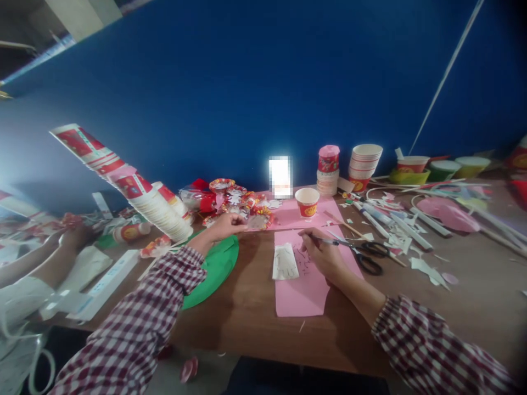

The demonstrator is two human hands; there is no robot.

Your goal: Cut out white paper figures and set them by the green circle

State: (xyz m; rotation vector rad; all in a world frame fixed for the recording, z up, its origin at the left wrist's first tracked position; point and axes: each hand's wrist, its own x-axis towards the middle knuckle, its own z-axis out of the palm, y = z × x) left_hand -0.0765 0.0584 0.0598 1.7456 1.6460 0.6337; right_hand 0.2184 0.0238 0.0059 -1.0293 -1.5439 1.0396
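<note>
Pink paper (pixel 302 288) is lying flat on the tabletop (pixel 247 318), and the right hand (pixel 325 255) is resting on it, its grip pinching a pen (pixel 327 241) whose tip is pointing toward the scissors (pixel 368 257). One white slip (pixel 285 262) is sitting on the sheet's left edge, unweighted; a sweep of the wrist could be nudging it off or smearing the marks, which are too blurred to read. Nothing is pinning the sheet, so it may be sliding under the pen. Further left, the left hand (pixel 228 225) is curled shut, seemingly on nothing, just beside the green plate (pixel 216 269) and one leaning cup stack (pixel 140 192) that an elbow could be toppling. Beyond, one single cup (pixel 307 202) is standing on a second pink sheet (pixel 296 214), with three shorter stacks behind.
</note>
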